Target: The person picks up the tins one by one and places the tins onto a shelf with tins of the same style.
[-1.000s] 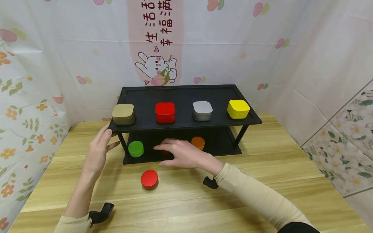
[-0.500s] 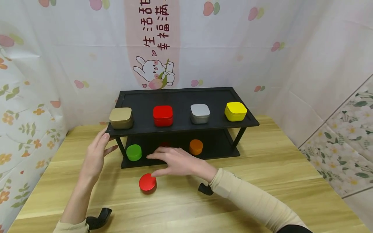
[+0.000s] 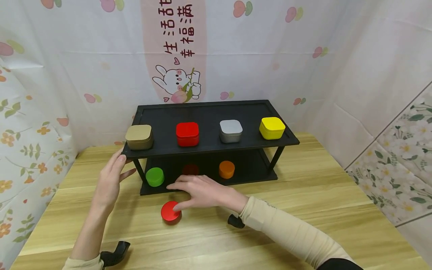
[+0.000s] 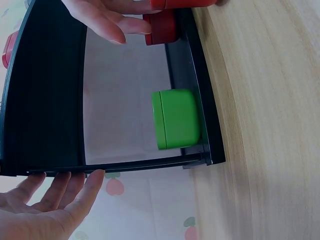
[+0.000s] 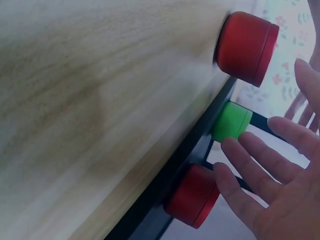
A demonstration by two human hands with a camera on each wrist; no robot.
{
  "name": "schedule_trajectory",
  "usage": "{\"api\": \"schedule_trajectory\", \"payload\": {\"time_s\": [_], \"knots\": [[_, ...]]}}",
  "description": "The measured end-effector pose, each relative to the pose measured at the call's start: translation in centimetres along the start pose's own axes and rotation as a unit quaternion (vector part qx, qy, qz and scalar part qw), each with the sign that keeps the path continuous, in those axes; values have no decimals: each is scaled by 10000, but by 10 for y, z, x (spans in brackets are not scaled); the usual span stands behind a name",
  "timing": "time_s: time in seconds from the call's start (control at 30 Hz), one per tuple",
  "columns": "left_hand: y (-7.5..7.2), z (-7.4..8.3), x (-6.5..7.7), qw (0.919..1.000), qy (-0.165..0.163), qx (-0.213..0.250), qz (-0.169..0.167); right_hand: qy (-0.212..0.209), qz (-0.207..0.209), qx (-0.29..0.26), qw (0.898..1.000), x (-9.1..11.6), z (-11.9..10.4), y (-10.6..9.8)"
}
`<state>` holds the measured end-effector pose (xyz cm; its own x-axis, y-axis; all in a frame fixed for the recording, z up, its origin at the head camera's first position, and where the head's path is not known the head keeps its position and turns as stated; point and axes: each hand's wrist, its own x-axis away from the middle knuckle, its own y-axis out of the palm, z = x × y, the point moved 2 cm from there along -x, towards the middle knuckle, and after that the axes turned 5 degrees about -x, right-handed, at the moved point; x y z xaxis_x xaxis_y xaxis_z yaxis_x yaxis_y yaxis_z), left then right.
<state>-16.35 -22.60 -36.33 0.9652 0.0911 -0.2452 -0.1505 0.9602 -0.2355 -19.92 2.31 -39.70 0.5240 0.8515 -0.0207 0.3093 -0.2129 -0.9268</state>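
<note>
My left hand [image 3: 109,183] rests its fingertips along the left end of a black two-tier shelf [image 3: 202,107]; in the left wrist view its fingers [image 4: 85,200] lie extended against the side. My right hand [image 3: 202,191] hovers in front of the lower tier with fingers spread. Its thumb overlaps a red round tin [image 3: 168,212] standing on the table before the shelf. In the right wrist view that red tin [image 5: 245,47] stands apart from the fingertips. Behind the right hand, on the lower tier, sits a dark red round tin [image 3: 190,170], partly hidden.
On the top tier stand a gold tin [image 3: 139,137], a red square tin [image 3: 187,134], a silver tin [image 3: 231,131] and a yellow tin [image 3: 272,128]. The lower tier also bears a green tin [image 3: 155,177] and an orange tin [image 3: 227,170]. Patterned cloth [image 3: 270,56] hangs behind.
My right hand has drawn back from the lower tier, leftward and toward me, bringing its thumb over the red round tin. The left hand stays at the shelf's end.
</note>
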Motion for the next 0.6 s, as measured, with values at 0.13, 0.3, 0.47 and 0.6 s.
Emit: {"api": "schedule_trajectory", "payload": {"time_s": [0.13, 0.3, 0.47, 0.6], "knots": [[0, 0, 0, 10000, 0, -27, -15, -36, -45, -30, 10000, -1, 0, 4], [0, 0, 0, 10000, -26, 40, 0, -140, -67, 13, 9999, -2, -4, 7], [0, 0, 0, 10000, -1, 17, 35, -218, -102, -3, 9997, -2, -8, 9], [1, 0, 0, 10000, 17, 57, 66, -205, -164, -15, 9997, -2, -11, 10]]}}
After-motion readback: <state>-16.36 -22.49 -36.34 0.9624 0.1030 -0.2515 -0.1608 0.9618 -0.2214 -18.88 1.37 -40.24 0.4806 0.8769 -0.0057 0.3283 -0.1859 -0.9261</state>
